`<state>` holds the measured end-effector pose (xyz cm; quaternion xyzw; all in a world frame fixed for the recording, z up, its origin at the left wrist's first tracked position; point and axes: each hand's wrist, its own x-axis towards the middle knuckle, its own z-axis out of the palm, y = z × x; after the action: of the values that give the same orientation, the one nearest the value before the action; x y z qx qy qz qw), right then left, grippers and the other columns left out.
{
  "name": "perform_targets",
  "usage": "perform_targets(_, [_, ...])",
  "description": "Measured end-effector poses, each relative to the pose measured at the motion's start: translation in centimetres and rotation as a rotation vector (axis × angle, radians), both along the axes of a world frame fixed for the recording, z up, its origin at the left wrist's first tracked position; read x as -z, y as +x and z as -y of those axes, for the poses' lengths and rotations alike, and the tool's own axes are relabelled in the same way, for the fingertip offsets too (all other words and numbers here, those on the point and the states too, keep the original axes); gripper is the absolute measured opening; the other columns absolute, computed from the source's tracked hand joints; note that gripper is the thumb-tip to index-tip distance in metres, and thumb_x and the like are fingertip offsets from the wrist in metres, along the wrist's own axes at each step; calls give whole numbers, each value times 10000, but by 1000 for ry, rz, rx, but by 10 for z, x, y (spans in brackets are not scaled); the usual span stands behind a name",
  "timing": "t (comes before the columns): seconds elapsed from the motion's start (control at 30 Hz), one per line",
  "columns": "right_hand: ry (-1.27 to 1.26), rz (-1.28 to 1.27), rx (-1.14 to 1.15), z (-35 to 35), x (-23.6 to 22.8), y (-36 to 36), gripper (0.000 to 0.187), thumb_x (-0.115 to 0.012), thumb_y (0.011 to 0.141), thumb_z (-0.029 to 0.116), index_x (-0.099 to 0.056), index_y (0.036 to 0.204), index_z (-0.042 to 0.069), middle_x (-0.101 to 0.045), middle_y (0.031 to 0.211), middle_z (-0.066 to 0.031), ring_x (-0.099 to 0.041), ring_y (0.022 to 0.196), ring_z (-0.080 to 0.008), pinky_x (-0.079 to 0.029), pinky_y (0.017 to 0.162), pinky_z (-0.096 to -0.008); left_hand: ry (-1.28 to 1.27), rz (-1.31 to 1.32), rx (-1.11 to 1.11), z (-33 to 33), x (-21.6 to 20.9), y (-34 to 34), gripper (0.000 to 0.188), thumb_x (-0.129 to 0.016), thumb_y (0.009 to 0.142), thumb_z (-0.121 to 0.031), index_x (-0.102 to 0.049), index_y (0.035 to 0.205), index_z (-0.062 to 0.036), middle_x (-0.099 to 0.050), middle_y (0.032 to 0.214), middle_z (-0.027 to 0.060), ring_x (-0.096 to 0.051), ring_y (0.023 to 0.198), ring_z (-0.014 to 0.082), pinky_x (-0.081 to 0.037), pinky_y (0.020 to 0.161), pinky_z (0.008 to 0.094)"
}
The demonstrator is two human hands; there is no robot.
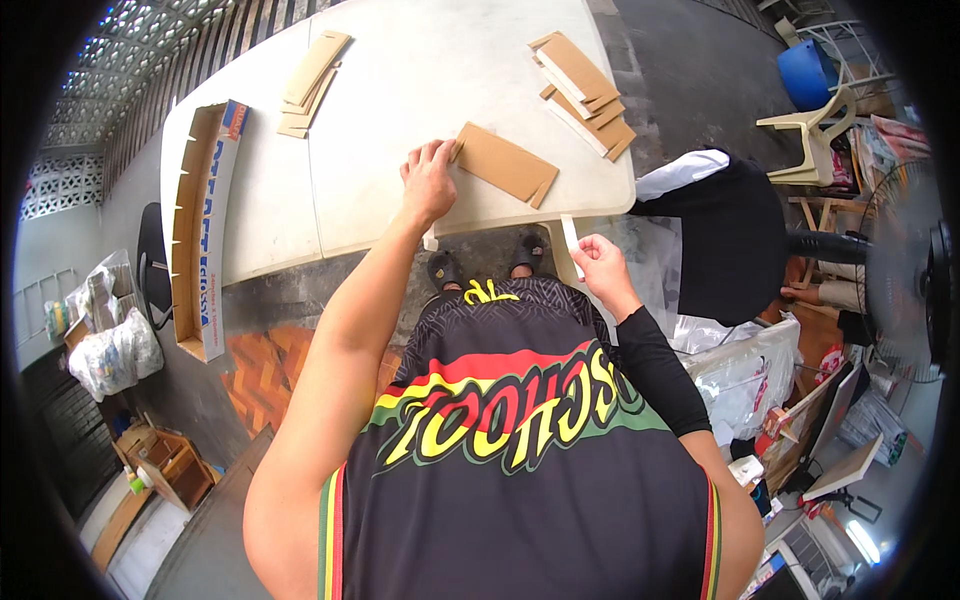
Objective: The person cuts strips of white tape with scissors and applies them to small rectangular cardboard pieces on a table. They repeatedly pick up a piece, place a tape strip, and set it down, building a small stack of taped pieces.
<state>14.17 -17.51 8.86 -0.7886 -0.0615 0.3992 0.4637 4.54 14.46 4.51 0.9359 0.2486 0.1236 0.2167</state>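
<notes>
A flat brown cardboard piece [505,165] lies at a slant near the front edge of the white table [400,90]. At its left end is my left hand [430,182], the fingers curled and closed on the cardboard's edge. My right hand [603,268] is off the table's front edge, to the right of the cardboard. Between its thumb and fingers it pinches a narrow white strip [570,233], which points up toward the table. What the strip is made of does not show.
Folded cardboard pieces lie in stacks at the far left [312,85] and far right [585,90]. A long open carton [215,230] stands along the table's left side. Right of me are a black-draped chair [725,235], a fan [910,270] and a cream plastic chair [815,140].
</notes>
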Motion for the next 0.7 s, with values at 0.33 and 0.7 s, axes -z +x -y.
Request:
perform_targets(0.33, [37, 428, -477, -27, -41, -9, 128, -686, 870, 154, -683, 920, 36, -617, 664, -111, -597, 604, -173, -473, 585, -343, -529, 178, 406, 86, -68, -27, 693, -849, 784, -290, -549, 1356, -38, -645, 1193, 149, -609, 1093, 253, -499, 906, 432])
perform_targets(0.7, [-22, 167, -459, -50, -37, 21, 193, -767, 826, 178, -730, 921, 14, -708, 761, -91, -665, 696, -170, -530, 686, -315, -991, -223, 152, 66, -66, -33, 166, -704, 934, -106, -753, 1068, -22, -653, 726, -7, -563, 673, 64, -473, 607, 246])
